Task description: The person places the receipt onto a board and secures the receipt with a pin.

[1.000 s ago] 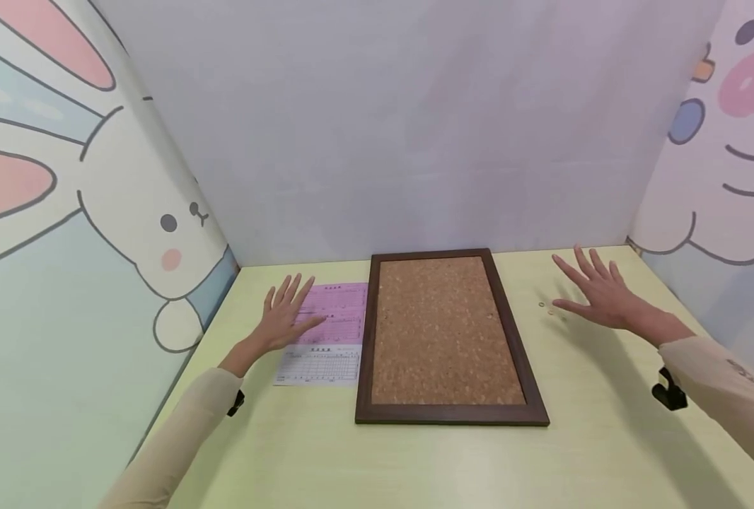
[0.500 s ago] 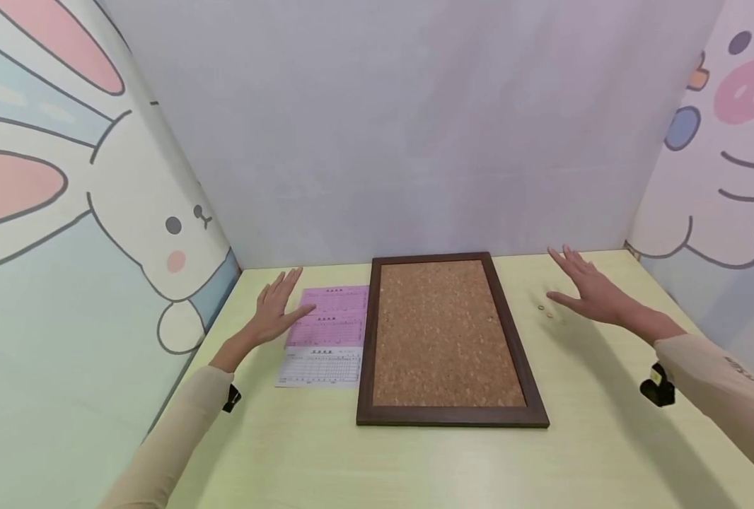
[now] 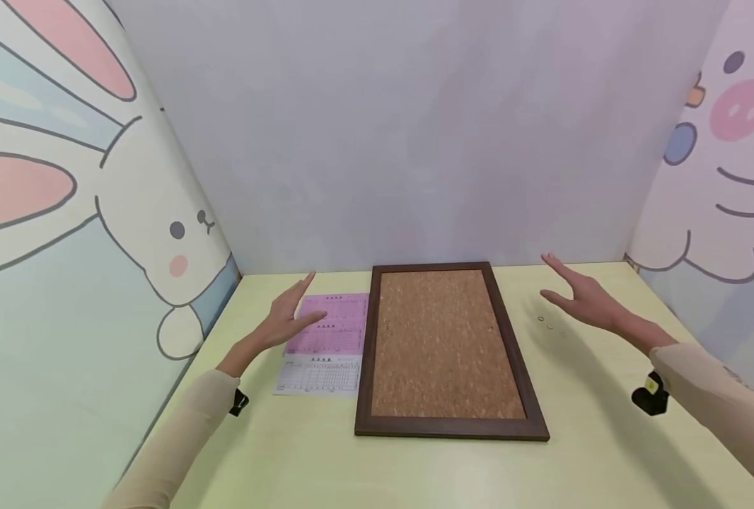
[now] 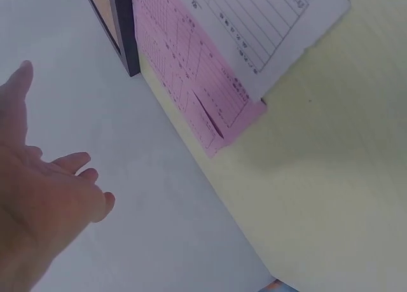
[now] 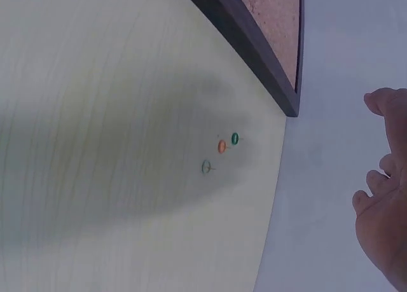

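Note:
My left hand [image 3: 286,318] hovers over the left edge of the printed forms, fingers extended and holding nothing. Two pink forms [image 3: 334,308] lie in a column with a white form [image 3: 320,375] nearest me; in the left wrist view the sheets overlap. To their right lies a corkboard [image 3: 443,346] in a dark brown frame. Beyond its right side my right hand [image 3: 587,300] hangs in the air, fingers extended, nothing held. Below it on the table are three small thumbtacks: a green one [image 5: 235,139], an orange one [image 5: 222,146] and a clear one [image 5: 206,166].
The pale yellow table [image 3: 441,474] meets a grey-white back wall [image 3: 415,141]. Side walls carry cartoon drawings, a rabbit [image 3: 160,233] on the left and a pig [image 3: 733,120] on the right. Both sleeves have a dark wrist device.
Both hands have turned, so their fingers now show more edge-on. My right hand has shifted slightly left. The head view has tilted up a little. Forms, board and tacks lie as before.

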The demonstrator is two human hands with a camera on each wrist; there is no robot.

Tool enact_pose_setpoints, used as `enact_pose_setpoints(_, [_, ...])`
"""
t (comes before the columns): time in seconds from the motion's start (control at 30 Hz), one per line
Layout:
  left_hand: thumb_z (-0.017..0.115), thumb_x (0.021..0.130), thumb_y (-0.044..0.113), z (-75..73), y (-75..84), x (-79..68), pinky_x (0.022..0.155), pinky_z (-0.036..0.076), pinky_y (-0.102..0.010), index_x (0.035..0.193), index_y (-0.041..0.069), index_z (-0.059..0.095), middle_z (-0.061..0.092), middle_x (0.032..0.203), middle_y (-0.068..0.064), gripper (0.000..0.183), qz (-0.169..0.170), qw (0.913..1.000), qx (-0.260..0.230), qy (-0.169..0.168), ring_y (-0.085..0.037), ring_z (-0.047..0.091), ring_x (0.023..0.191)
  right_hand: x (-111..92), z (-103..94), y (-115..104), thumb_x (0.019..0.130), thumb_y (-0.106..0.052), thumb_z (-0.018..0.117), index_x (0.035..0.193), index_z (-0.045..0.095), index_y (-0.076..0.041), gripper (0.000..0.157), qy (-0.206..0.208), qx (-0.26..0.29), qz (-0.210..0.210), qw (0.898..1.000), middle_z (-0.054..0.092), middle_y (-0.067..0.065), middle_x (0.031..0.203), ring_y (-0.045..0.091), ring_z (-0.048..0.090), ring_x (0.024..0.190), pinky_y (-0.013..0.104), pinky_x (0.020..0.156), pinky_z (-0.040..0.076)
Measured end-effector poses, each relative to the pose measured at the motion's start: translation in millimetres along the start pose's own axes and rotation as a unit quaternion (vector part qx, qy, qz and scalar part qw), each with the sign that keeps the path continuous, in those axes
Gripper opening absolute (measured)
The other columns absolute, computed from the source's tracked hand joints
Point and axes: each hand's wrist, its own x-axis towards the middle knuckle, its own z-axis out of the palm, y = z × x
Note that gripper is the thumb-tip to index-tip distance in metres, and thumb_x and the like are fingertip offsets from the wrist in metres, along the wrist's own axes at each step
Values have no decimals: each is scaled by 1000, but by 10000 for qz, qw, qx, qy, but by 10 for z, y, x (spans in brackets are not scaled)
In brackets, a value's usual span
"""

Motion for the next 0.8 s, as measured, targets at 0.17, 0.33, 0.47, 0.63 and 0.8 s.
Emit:
enact_pose_setpoints(0.17, [64,99,34,34,62,13,117,17,-75,166,16,7,22,169,-19,89,-78,9985,-524,-165,-46,18,155,-22,38,-53,104,-22,60,164,19,-10,74,52,215,92,9997,24,33,163,62,34,139,75,101,34])
enact_pose_setpoints(0.33, [64,100,31,13,95,-12,115,18,-78,166,24,7,32,164,-22,88,-234,9964,-796,-196,-50,22,153,37,117,-102,107,-25,54,163,20,-7,68,-179,699,195,9972,24,31,164,59,31,143,73,108,31])
enact_pose_setpoints(0.47, [63,101,32,8,93,-16,114,21,-78,165,27,14,38,162,-20,82,-232,9950,-930,-284,-50,26,152,64,174,-136,108,-27,52,163,18,-6,68,-394,1127,358,9922,21,29,166,56,28,147,69,113,28])
enact_pose_setpoints(0.63, [62,101,33,55,85,-7,113,27,-76,164,22,24,42,160,-19,74,-240,9938,-1026,-357,-49,33,149,72,212,-149,109,-28,51,163,17,-4,68,-675,1424,445,9865,18,28,167,56,26,148,69,113,28])
enact_pose_setpoints(0.8, [62,102,34,98,138,4,113,31,-72,162,19,28,44,158,-19,71,-223,9936,-1034,-388,-47,39,146,82,243,-154,109,-29,50,163,17,-4,69,-867,1464,472,9843,19,28,167,56,27,147,67,113,31])
